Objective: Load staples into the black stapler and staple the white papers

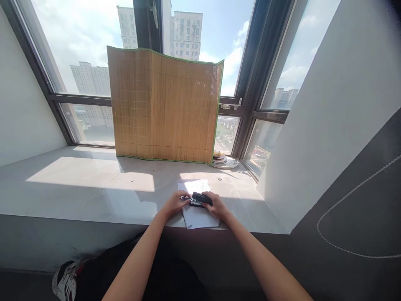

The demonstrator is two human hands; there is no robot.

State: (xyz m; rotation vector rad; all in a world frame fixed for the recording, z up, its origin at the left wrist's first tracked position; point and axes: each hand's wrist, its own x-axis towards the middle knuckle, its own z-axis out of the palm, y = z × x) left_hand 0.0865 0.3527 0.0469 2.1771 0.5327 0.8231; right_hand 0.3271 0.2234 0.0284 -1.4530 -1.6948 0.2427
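Observation:
A black stapler (200,198) lies over a white sheet of paper (198,215) on the grey window ledge (94,188). My right hand (216,205) is wrapped round the stapler's right end, fingers closed on it. My left hand (176,201) pinches the stapler's left, metal front end with its fingertips. The paper reaches to the ledge's near edge and partly lies in sunlight.
A bamboo mat (164,108) stands upright against the window behind the paper. A small stack of plates (221,159) sits at its right foot. A white wall slants in on the right. My shoe (64,278) shows at the bottom left.

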